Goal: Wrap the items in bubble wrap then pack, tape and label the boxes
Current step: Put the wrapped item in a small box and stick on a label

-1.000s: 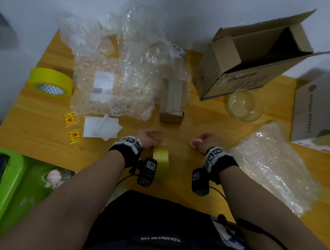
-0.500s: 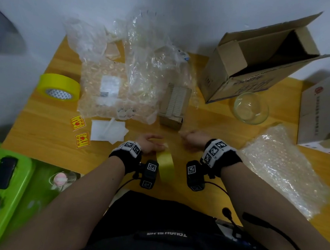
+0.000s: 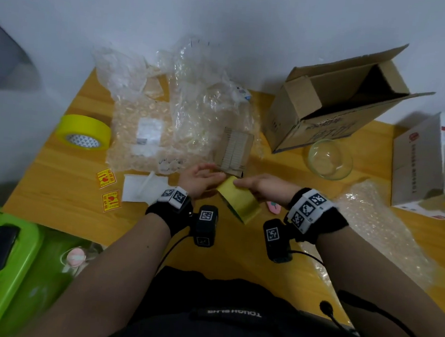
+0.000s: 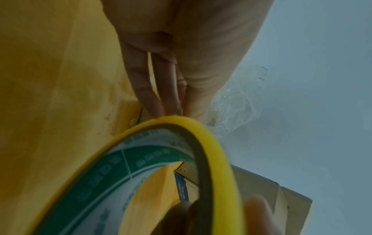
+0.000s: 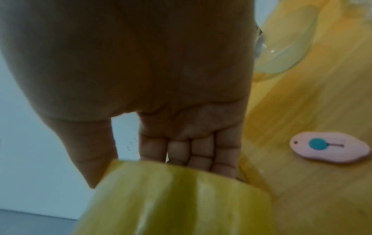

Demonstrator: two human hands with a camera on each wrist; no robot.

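Hands (image 3: 225, 182) together clasp tape roll (image 3: 240, 201); only right wrist view shows pink cutter (image 5: 330, 147).

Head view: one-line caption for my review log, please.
Both hands, left hand and right hand, hold a yellow tape roll above the wooden table, beside bubble wrap.
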